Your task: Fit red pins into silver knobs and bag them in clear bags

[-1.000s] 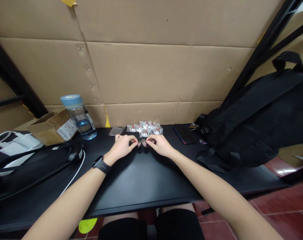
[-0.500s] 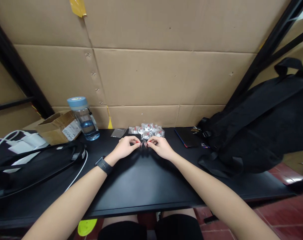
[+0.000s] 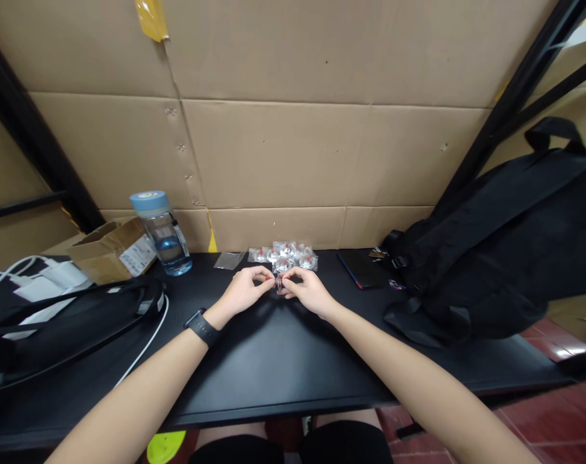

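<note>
My left hand point(image 3: 248, 287) and my right hand point(image 3: 309, 291) meet above the middle of the table, each with thumb and fingers pinched. Between the fingertips is a small shiny metal disc piece point(image 3: 279, 282), seen nearly edge-on; bits of red show at the fingertips on both sides. Whether it is one disc or two pressed together, I cannot tell. Just behind the hands lies a pile of silver discs with red centres in clear plastic bags point(image 3: 286, 252). To its left lies a flat clear plastic bag point(image 3: 228, 260).
On the left stand a water bottle point(image 3: 168, 248), an open cardboard box point(image 3: 110, 250), white chargers point(image 3: 56, 282) and a black bag point(image 3: 75, 328). A dark flat case point(image 3: 359, 269) and a black backpack point(image 3: 510, 238) are on the right. A cardboard wall point(image 3: 283, 154) rises behind.
My hands have come closer together. Two tilted shiny pieces, one at each hand with a small gap, now appear as one edge-on shape between the fingertips. The view has shifted slightly.
</note>
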`<state>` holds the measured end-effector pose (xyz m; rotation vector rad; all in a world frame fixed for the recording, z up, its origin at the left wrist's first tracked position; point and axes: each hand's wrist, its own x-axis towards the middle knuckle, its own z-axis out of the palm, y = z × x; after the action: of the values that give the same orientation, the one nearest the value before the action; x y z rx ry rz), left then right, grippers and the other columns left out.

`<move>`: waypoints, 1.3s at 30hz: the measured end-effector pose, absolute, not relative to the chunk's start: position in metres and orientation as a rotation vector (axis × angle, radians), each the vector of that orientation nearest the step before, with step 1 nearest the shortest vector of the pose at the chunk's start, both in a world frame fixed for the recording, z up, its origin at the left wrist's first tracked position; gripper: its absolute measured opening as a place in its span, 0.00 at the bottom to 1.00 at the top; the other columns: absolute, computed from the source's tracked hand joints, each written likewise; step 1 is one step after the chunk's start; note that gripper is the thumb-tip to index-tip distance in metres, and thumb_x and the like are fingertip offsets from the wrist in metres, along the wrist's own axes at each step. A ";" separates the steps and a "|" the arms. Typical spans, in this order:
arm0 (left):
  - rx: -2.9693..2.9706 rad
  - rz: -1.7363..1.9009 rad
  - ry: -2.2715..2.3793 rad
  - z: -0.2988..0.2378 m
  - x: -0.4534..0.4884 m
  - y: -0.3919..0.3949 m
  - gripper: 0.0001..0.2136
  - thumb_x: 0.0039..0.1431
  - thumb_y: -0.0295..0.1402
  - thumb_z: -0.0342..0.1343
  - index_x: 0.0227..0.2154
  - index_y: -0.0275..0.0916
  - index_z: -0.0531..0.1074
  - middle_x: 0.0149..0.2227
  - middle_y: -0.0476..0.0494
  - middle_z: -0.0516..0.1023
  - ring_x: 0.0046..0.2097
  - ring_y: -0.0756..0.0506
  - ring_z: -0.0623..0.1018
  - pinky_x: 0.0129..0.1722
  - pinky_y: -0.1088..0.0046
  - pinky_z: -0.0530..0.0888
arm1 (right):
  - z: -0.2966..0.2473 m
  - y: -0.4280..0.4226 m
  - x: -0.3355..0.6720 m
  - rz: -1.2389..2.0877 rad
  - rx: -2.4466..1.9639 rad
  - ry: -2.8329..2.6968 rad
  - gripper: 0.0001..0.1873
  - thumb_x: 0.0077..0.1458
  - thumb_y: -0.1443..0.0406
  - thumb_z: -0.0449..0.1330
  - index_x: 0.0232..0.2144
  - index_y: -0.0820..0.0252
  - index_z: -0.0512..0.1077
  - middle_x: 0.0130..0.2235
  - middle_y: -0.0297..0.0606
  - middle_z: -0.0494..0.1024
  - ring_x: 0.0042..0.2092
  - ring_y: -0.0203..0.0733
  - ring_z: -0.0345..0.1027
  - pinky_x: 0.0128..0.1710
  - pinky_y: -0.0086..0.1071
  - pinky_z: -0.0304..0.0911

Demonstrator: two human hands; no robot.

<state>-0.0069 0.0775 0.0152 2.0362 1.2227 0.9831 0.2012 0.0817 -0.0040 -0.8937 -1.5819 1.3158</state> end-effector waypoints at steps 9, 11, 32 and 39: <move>2.127 0.910 1.322 0.020 -0.004 0.072 0.10 0.61 0.42 0.57 0.34 0.43 0.79 0.39 0.49 0.84 0.44 0.44 0.82 0.48 0.69 0.73 | 0.000 0.079 0.202 1.469 -0.859 -1.477 0.21 0.49 0.56 0.71 0.41 0.57 0.70 0.44 0.37 0.76 0.33 0.37 0.80 0.35 0.32 0.76; 2.163 0.890 1.372 0.023 -0.004 0.070 0.10 0.61 0.42 0.56 0.34 0.44 0.79 0.38 0.50 0.84 0.43 0.45 0.81 0.48 0.69 0.72 | 0.002 0.080 0.203 1.474 -0.861 -1.483 0.22 0.48 0.57 0.72 0.43 0.56 0.71 0.45 0.37 0.76 0.34 0.37 0.80 0.36 0.32 0.77; 2.280 0.120 2.058 0.009 -0.063 0.101 0.31 0.67 0.54 0.39 0.68 0.48 0.61 0.71 0.33 0.58 0.70 0.27 0.59 0.62 0.37 0.57 | 0.006 0.096 0.222 1.071 -0.878 -1.717 0.26 0.41 0.55 0.75 0.41 0.59 0.74 0.50 0.40 0.78 0.41 0.40 0.77 0.46 0.37 0.73; 2.451 0.005 1.639 0.033 -0.043 0.070 0.24 0.64 0.50 0.52 0.61 0.57 0.71 0.67 0.37 0.67 0.66 0.28 0.66 0.63 0.39 0.55 | 0.019 0.097 0.236 0.725 -0.950 -2.056 0.21 0.46 0.55 0.74 0.41 0.57 0.76 0.39 0.36 0.81 0.35 0.38 0.73 0.35 0.30 0.67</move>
<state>-0.0434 0.0697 0.0332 2.4514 1.6389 0.0050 0.2365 0.0968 0.0188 -0.9503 -2.0559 0.7246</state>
